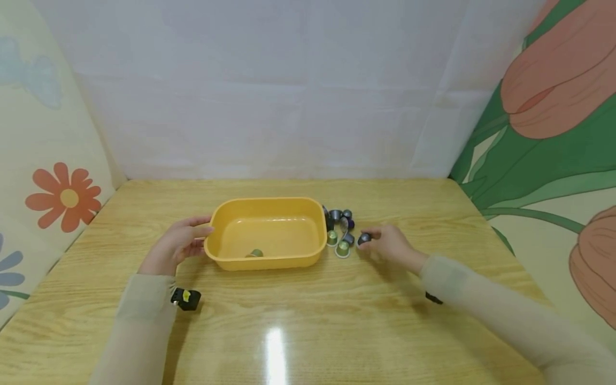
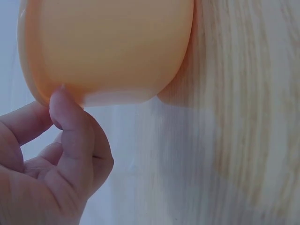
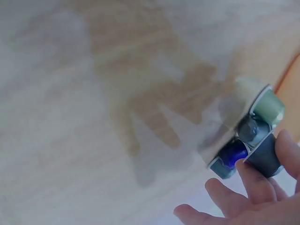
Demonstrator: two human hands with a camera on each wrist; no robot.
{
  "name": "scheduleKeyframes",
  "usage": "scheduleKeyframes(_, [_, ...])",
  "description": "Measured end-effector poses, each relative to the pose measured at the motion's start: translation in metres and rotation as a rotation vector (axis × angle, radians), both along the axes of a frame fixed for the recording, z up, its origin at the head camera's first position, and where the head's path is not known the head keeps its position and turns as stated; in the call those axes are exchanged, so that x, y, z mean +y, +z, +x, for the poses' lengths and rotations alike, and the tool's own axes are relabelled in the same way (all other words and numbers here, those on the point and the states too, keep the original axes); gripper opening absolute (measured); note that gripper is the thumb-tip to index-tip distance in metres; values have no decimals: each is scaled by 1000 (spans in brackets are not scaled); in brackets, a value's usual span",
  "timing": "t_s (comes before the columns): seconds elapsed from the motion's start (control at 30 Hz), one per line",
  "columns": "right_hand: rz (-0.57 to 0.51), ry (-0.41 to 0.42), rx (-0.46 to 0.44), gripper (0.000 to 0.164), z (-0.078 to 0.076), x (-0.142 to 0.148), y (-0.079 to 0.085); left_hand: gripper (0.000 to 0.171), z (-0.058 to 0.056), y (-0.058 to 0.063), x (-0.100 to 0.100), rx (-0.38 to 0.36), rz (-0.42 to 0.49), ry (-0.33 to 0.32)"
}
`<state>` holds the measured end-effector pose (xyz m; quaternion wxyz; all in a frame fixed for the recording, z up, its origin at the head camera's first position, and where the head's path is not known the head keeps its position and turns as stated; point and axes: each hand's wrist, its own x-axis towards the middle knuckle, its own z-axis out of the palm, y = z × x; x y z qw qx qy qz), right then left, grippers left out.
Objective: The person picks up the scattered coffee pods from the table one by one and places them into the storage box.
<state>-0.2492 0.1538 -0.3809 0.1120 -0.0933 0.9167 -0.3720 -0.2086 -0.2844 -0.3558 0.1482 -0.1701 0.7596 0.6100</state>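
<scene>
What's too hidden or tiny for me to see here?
Head: part of the green capsule in the yellow tub, behind its front wall.
Head: any writing on the piled capsules, too small.
Left wrist: tub's inside, behind its outer wall.
Right wrist: part of the dark capsule, behind fingers.

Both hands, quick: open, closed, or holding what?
Left hand: closed, holding the left end of a yellow rectangular plastic tub.
Right hand: closed, pinching a small dark, shiny, cup-shaped capsule.

"What's cut off?"
"The yellow tub (image 2: 108, 47), by the left wrist view's top edge."
"And hidden?"
"Its near rim (image 1: 269, 262) covers part of the green capsule (image 1: 258, 252) inside; the heaped capsules (image 1: 344, 225) overlap too much to count."
</scene>
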Motion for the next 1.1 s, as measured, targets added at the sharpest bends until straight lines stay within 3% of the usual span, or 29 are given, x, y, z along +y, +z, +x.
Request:
scheduleKeyframes(0.3, [15, 37, 20, 54, -5, -7, 22, 61, 2, 2, 0, -2, -2, 4])
scheduleKeyframes(0.8, [-125, 45, -44, 50, -12, -22, 44, 61, 4, 1, 2, 2, 13, 16])
scheduleKeyframes(1.1, [-182, 83, -74, 55, -14, -36, 57, 60, 5, -1, 3, 9, 18, 21])
